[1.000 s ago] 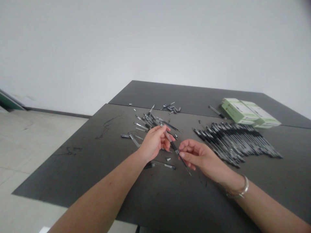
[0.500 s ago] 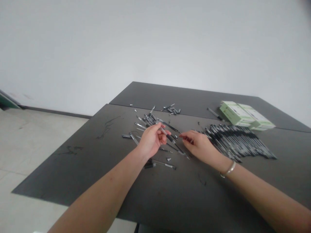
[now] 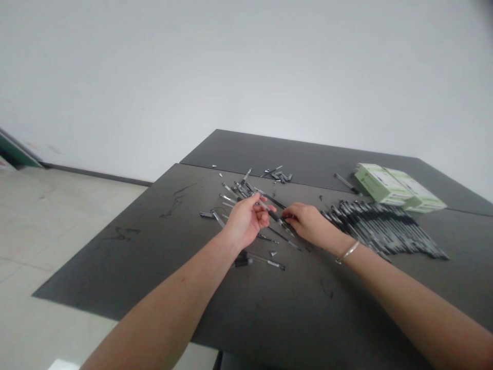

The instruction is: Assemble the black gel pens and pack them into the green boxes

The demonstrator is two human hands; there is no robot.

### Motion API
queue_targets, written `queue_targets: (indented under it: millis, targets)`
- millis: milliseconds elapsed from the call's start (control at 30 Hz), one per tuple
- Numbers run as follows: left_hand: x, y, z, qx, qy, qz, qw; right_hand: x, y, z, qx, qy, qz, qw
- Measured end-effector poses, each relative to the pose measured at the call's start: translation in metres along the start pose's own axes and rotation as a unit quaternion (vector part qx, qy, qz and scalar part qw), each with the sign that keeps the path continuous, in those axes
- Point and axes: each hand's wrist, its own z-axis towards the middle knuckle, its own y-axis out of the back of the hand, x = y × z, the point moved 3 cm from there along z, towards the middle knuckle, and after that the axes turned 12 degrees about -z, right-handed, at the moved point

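My left hand [image 3: 246, 221] pinches a clear pen [image 3: 272, 214] with a black grip, its uncapped end slanting down to the right. My right hand [image 3: 310, 224] is low over the table, thumb and fingertips pressed together just beyond the pen's lower end; what they hold, if anything, is too small to make out. Beneath and behind my left hand lies a loose heap of pen parts [image 3: 241, 189]. A small silver cone-shaped tip [image 3: 273, 253] and a clear pen barrel [image 3: 265, 261] rest nearer to me.
To the right, a broad row of black-and-clear pens [image 3: 389, 226] covers part of the dark table [image 3: 154, 267]. Two green-and-white boxes [image 3: 381, 182] stand behind it, with a single pen [image 3: 346, 183] alongside. Several black caps [image 3: 283, 177] lie farther back near the table seam.
My right fingertips have closed together and now cover the spot where a small silver tip lay. My left hand still holds the pen. The view has shifted slightly left.
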Motion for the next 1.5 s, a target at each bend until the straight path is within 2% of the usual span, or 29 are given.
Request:
queue_targets:
  millis: [233,367,433,533,667,1033,1267,1500]
  targets:
    - [-0.001,0.002,0.001,-0.001,-0.002,-0.011,1.0,-0.002,0.003,-0.007,-0.011,-0.028,-0.006,1.0]
    - [0.001,0.003,0.002,0.003,0.008,-0.029,1.0,0.004,0.015,-0.025,-0.031,-0.091,0.088,0.991]
    - [0.002,0.003,0.002,0.003,0.011,-0.024,1.0,0.009,0.02,-0.036,-0.033,-0.124,0.185,0.974]
    - [0.002,0.003,0.002,0.001,0.014,-0.028,1.0,0.02,0.022,-0.05,-0.024,-0.153,0.332,0.931]
    - [0.001,0.003,0.002,-0.01,0.014,-0.059,0.998,0.03,0.022,-0.06,-0.024,-0.173,0.428,0.887]
    - [0.003,0.004,0.002,0.007,-0.008,-0.016,1.0,0.029,0.013,-0.066,-0.057,-0.186,0.504,0.841]
    - [0.003,-0.001,-0.002,0.046,-0.042,0.034,0.997,0.029,0.018,-0.07,-0.1,-0.181,0.498,0.842]
    - [0.004,-0.006,-0.007,0.05,-0.064,0.066,0.995,0.03,0.02,-0.068,-0.108,-0.183,0.486,0.848]
